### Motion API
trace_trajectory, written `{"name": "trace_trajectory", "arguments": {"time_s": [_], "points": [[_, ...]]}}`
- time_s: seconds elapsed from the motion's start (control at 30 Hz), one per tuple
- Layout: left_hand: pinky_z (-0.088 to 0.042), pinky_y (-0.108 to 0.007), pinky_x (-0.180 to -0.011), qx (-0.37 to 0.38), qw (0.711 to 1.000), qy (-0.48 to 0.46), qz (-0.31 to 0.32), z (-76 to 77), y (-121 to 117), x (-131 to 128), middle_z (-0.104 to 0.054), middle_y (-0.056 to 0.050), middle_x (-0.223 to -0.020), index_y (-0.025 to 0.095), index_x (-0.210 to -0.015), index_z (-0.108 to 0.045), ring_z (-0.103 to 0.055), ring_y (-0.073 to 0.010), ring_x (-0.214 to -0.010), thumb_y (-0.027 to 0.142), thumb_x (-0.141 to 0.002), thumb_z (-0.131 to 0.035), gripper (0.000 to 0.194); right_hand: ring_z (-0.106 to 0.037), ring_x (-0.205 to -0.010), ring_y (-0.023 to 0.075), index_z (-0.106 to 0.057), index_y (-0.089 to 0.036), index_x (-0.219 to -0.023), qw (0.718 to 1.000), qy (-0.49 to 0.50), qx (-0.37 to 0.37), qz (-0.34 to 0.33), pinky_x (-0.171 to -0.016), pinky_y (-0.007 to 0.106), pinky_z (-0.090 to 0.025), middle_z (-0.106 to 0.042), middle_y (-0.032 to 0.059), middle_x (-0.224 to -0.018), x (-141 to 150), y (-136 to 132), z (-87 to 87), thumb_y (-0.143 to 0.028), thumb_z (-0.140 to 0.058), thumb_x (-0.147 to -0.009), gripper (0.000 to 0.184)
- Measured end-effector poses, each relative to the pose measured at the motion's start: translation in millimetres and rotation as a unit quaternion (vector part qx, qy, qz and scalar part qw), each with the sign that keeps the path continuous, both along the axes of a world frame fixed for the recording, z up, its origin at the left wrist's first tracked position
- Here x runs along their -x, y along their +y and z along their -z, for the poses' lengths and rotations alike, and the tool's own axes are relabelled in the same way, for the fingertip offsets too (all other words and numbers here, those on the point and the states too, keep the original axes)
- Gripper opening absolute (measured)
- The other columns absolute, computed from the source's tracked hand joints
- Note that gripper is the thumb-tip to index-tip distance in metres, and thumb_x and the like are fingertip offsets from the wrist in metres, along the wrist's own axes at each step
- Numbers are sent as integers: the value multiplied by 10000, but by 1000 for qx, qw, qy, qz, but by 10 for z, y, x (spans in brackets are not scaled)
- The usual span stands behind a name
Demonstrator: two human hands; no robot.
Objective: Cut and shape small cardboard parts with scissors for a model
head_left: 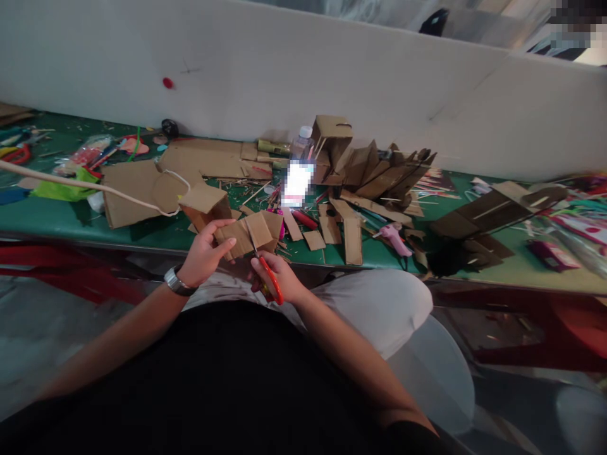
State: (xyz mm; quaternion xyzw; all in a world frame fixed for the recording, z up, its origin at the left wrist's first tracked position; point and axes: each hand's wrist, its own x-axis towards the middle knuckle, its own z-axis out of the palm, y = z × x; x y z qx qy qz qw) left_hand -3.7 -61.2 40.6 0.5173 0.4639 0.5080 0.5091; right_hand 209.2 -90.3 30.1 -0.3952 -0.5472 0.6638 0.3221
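My left hand (203, 253) grips a folded piece of cardboard (239, 237) near its left side, thumb on top. The piece is held just in front of the table edge, above my lap. In my right hand (279, 272) is a pair of scissors (272, 278) with orange handles, fingers closed round the loops. Their blades point up and away from me and lie against the cardboard; how far they reach into it is hard to make out. A small cardboard box (206, 203) stands just beyond my left hand.
On the green table (156, 235) lie loose cardboard strips (352, 237), a pink glue gun (394, 239) and a bright phone screen (298, 183). A clear bottle (302, 144) and upright cardboard shapes (374, 167) stand behind. A pale cord (95, 184) crosses the left. A white partition (284, 69) closes off the back.
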Motion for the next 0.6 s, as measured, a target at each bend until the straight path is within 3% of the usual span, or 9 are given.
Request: {"name": "trace_trajectory", "arguments": {"time_s": [0.23,0.43,0.6], "points": [[-596,-251,-483,16,1000,-13,0,24,11,-8,-738,-60,-1056,203,-1347,-612,-736,-175,-695,362,-855,-818,557,-584,-405,95,-540,-219,-897,998,-58,-31,5,-378,179,-390,-639,-45,-659,-7,4,13,-708,-610,-956,497],[-570,-249,-461,36,999,-37,-1,37,36,-39,-754,-66,-1015,200,-1353,-601,-725,-179,-656,354,-847,-806,567,-556,-354,125,-568,-229,-963,997,-75,-15,13,-334,211,-388,-595,-70,-581,-1,9,26,-721,-625,-941,496],[-598,-263,-480,36,999,-16,-3,30,0,-51,-743,-69,-1037,187,-1333,-618,-723,-194,-731,357,-829,-822,570,-574,-415,116,-574,-212,-913,997,-74,-23,26,-374,202,-398,-629,-36,-636,-7,22,29,-738,-645,-916,530]]}}
